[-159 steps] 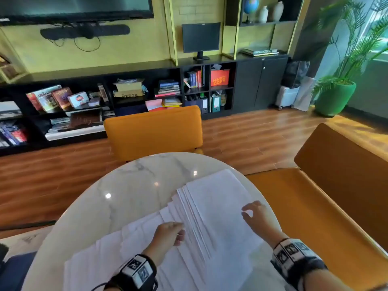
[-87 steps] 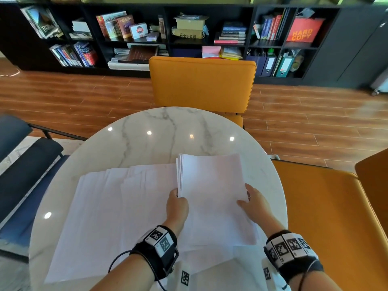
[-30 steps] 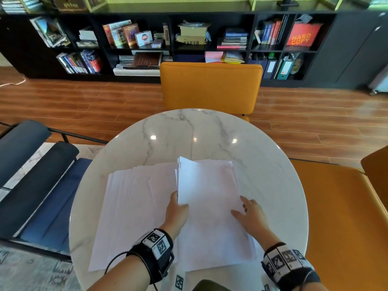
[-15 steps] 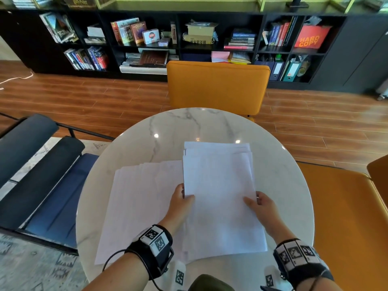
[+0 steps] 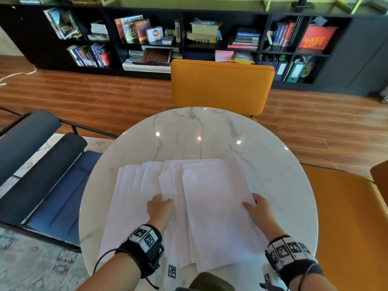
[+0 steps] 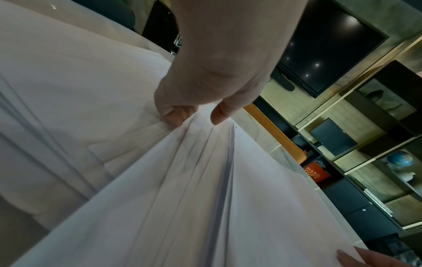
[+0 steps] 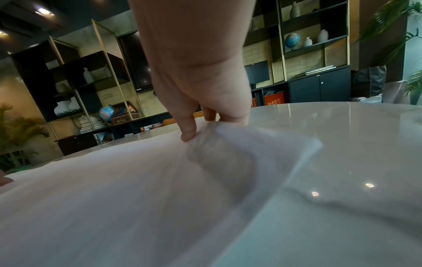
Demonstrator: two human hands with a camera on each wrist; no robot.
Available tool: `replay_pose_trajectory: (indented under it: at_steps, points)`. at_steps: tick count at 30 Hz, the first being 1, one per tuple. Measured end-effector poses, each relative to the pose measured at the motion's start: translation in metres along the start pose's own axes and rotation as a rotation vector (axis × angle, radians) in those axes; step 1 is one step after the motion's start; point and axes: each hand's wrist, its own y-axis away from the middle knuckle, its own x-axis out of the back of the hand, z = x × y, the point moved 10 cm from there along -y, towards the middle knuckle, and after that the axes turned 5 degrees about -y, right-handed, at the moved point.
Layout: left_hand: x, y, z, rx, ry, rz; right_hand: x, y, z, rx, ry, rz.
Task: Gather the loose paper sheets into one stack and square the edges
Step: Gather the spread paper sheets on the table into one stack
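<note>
A pile of white paper sheets [image 5: 216, 208] lies skewed on the near half of the round marble table [image 5: 199, 127], its left edges fanned out. More loose sheets [image 5: 132, 196] spread to its left. My left hand [image 5: 160, 203] has its fingers tucked under the pile's fanned left edges; in the left wrist view the curled fingers [image 6: 173, 115] dig under the sheets with the thumb raised above. My right hand [image 5: 251, 203] pinches the pile's right edge, thumb [image 7: 189, 133] on top and fingers beneath the lifted paper [image 7: 160, 180].
An orange chair [image 5: 220, 85] stands at the table's far side and an orange bench [image 5: 346, 217] on the right. A dark blue lounge chair [image 5: 42, 164] is on the left. Black bookshelves [image 5: 189, 38] line the wall beyond the wooden floor.
The pile has come nearer to me and turned slightly, and its left edges now fan out. My left hand has shifted left, under lower sheets. My right hand keeps the right edge.
</note>
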Motion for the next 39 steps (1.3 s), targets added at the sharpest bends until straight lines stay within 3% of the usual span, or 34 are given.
replay_pose_trajectory:
  at_steps: [5, 10, 15, 19, 27, 31, 34, 36, 39]
  points:
    - [0.007, -0.002, 0.007, -0.072, -0.009, 0.061, -0.001, 0.008, -0.011, -0.013, 0.097, -0.002]
    - [0.009, 0.007, 0.022, -0.229, -0.039, 0.092, 0.000, 0.008, -0.013, -0.004, 0.040, 0.006]
    - [-0.006, 0.012, 0.032, -0.257, 0.017, -0.044, 0.001, 0.009, -0.016, -0.022, 0.011, 0.012]
    - [-0.026, 0.016, 0.036, -0.263, 0.010, -0.165, -0.010, 0.016, -0.023, 0.009, 0.049, -0.076]
    - [-0.036, 0.025, 0.053, -0.369, 0.069, -0.248, -0.023, 0.028, -0.032, 0.140, 0.174, -0.131]
    - [-0.033, 0.033, 0.064, -0.424, 0.094, -0.262, -0.016, 0.025, -0.028, 0.105, 0.062, -0.101]
    - [-0.033, 0.041, 0.071, -0.435, 0.138, -0.300, -0.005, 0.023, -0.022, 0.039, -0.202, -0.042]
    - [-0.033, 0.045, 0.077, -0.442, 0.161, -0.323, -0.001, 0.028, -0.025, 0.016, -0.426, -0.067]
    - [-0.034, 0.046, 0.085, -0.441, 0.184, -0.365, -0.002, 0.036, -0.031, 0.009, -0.521, -0.120]
